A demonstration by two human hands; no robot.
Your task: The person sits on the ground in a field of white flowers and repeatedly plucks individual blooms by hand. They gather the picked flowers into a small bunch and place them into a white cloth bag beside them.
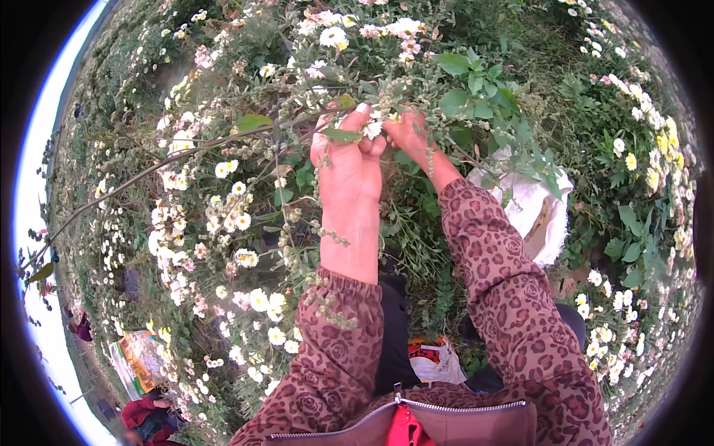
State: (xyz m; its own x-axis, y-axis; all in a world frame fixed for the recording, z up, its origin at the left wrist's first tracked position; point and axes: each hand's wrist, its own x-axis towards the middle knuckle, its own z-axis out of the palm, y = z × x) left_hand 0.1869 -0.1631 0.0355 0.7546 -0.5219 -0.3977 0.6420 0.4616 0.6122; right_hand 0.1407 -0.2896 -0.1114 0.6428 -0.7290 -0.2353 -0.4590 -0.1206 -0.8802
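Observation:
Among flowering chrysanthemum plants, my left hand (348,136) is raised palm up, its fingers curled around a leafy weed stem and stalks beside a white chrysanthemum flower (372,129). Just right of that flower is my right hand (410,131), with bent fingers partly covered by leaves and seed heads; what lies between its fingertips is hidden. A long woody stem (184,156) arches from the left edge to my left hand. Both forearms wear leopard-print sleeves.
An open white cloth sack (532,206) lies right of my right forearm. White and red plastic packaging (438,362) is near my legs. At the lower left are a printed sack (134,362) and a person in red (148,418). Broad-leaved weeds (474,89) stand upper right.

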